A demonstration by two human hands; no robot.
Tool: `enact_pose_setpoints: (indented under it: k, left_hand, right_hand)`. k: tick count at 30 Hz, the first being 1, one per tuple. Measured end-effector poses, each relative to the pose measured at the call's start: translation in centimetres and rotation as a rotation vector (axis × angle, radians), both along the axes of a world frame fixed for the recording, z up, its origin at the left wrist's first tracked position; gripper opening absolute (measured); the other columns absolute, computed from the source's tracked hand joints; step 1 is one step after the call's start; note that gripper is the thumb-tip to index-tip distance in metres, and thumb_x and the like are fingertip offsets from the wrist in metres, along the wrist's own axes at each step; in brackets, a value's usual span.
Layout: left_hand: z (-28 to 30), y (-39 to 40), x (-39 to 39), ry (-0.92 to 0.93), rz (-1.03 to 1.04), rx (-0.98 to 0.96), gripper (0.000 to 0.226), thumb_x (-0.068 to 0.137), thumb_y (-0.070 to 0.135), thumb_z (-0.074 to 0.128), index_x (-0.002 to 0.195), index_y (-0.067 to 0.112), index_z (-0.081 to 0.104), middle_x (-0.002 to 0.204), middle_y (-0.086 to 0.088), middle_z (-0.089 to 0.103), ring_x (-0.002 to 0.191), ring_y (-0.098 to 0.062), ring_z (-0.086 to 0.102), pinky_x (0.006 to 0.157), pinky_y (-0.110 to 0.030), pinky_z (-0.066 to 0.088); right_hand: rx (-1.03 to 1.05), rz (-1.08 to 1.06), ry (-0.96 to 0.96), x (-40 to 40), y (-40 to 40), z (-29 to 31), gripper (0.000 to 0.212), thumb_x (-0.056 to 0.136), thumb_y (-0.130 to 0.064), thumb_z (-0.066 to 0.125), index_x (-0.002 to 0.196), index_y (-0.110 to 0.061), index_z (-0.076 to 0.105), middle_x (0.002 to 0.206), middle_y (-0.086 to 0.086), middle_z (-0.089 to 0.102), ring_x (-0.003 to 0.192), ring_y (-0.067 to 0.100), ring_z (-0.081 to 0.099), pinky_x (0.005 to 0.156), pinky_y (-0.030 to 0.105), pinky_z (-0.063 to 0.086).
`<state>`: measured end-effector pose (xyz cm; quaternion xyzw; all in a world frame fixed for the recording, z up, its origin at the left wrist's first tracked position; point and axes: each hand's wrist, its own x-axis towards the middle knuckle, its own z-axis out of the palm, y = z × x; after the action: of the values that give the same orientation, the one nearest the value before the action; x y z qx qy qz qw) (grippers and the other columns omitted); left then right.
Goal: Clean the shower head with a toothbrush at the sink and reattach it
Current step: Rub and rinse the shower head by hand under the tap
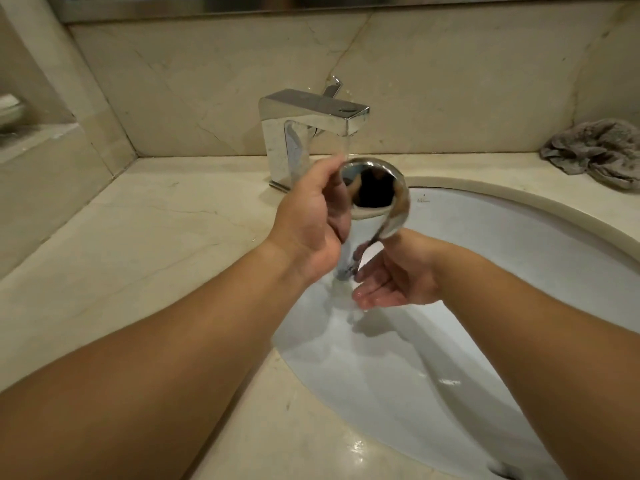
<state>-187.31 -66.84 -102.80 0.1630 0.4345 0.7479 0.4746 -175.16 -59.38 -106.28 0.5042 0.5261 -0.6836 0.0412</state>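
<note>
The left hand (311,216) is holding the chrome shower head (375,197) over the white sink (519,244), just in front of the square chrome faucet (304,133). Its fingers are curling round the left edge and the handle of the shower head, so the grip is closed on it; the round head is pointing up toward the spout and the handle is pointing down into the basin. A thin stream of water is falling from the spout and is running down along the shower head into the sink. The right hand (391,282) is staying below, beside the lower end of the handle, with the palm turned up and the fingers loosely straight; it is looking wet and it is gripping nothing, though its fingertips are lying very near the handle end and I cannot tell if they are touching it. A crumpled grey cloth (599,150) is lying on the marble counter (156,237) at the far right, well apart from the hands.
</note>
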Motion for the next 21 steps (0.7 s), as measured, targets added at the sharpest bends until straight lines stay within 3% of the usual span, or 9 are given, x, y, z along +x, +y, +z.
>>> enact_pose_setpoints:
  k: [2,3,5,7,9,11,14,19,21]
  left_hand:
    - [0.0,-0.1,1.1,0.168,-0.11,-0.017,0.049,0.102,0.021,0.06,0.053,0.024,0.054,0.047,0.01,0.05,0.047,-0.003,0.044,0.064,-0.012,0.041]
    - [0.0,-0.3,1.9,0.267,-0.176,-0.029,0.054,0.102,0.023,0.059,0.049,0.024,0.051,0.044,0.01,0.044,0.043,-0.005,0.038,0.05,-0.015,0.036]
    - [0.1,-0.8,2.9,0.408,-0.271,-0.062,0.046,0.101,0.022,0.059,0.055,0.02,0.054,0.044,0.007,0.045,0.038,-0.006,0.042,0.04,-0.016,0.035]
    - [0.2,-1.2,3.1,0.472,-0.325,-0.062,0.033,0.099,0.018,0.061,0.067,0.011,0.06,0.054,0.0,0.053,0.043,-0.007,0.05,0.044,-0.017,0.039]
    - [0.1,-1.2,2.7,0.486,-0.366,-0.056,0.03,0.099,0.018,0.063,0.069,0.01,0.065,0.068,-0.006,0.061,0.058,-0.013,0.057,0.057,-0.023,0.045]
    - [-0.3,-1.0,2.0,0.512,-0.319,-0.103,0.027,0.1,0.017,0.061,0.075,0.012,0.067,0.076,-0.005,0.066,0.07,-0.015,0.062,0.069,-0.026,0.049]
    - [-0.6,-0.3,0.5,0.621,-0.12,-0.225,0.005,0.097,0.017,0.068,0.093,0.014,0.068,0.091,0.0,0.07,0.088,-0.013,0.064,0.076,-0.026,0.046]
    - [-0.5,0.7,-1.9,0.621,-0.067,-0.311,0.061,0.088,0.024,0.081,0.141,0.009,0.054,0.133,-0.011,0.065,0.127,-0.026,0.059,0.107,-0.039,0.044]
    - [-0.3,1.1,-2.3,0.609,-0.108,-0.275,0.069,0.085,0.019,0.083,0.145,0.007,0.05,0.135,-0.012,0.065,0.128,-0.027,0.06,0.106,-0.037,0.045]
  right_hand:
    - [-0.094,-0.077,0.105,-0.1,-0.5,-0.6,0.025,0.095,-0.023,0.054,0.097,0.001,0.058,0.092,0.026,0.071,0.071,0.035,0.073,0.048,0.029,0.058]
    - [-0.123,-0.128,0.183,-0.1,-0.7,-0.8,0.02,0.096,-0.019,0.055,0.098,0.0,0.058,0.093,0.023,0.069,0.07,0.035,0.073,0.048,0.029,0.058]
    - [-0.133,-0.249,0.335,0.3,-0.4,-0.5,0.016,0.094,-0.018,0.056,0.097,-0.003,0.06,0.087,0.015,0.065,0.06,0.027,0.07,0.042,0.025,0.054]
    - [0.0,-0.323,0.336,1.1,0.5,0.1,0.02,0.101,-0.015,0.048,0.086,-0.005,0.057,0.08,0.012,0.061,0.046,0.019,0.066,0.041,0.024,0.052]
    - [0.199,-0.178,0.212,1.8,1.4,0.5,0.018,0.1,-0.01,0.05,0.086,-0.002,0.058,0.081,0.014,0.057,0.046,0.019,0.061,0.044,0.027,0.051]
    - [0.311,-0.055,0.172,1.9,1.9,0.6,0.011,0.096,-0.007,0.06,0.102,0.002,0.062,0.083,0.015,0.057,0.048,0.017,0.057,0.042,0.025,0.047]
    - [0.436,0.052,0.261,1.5,2.0,0.6,0.032,0.092,-0.008,0.068,0.119,-0.01,0.052,0.079,0.011,0.064,0.054,0.019,0.064,0.049,0.027,0.052]
    - [0.567,0.157,0.419,0.7,1.6,1.2,0.039,0.089,-0.005,0.07,0.118,-0.015,0.045,0.069,0.0,0.063,0.067,0.027,0.062,0.066,0.045,0.055]
    - [0.602,0.161,0.465,0.6,1.4,1.3,0.041,0.089,-0.005,0.07,0.118,-0.017,0.044,0.074,0.001,0.065,0.069,0.026,0.064,0.066,0.045,0.055]
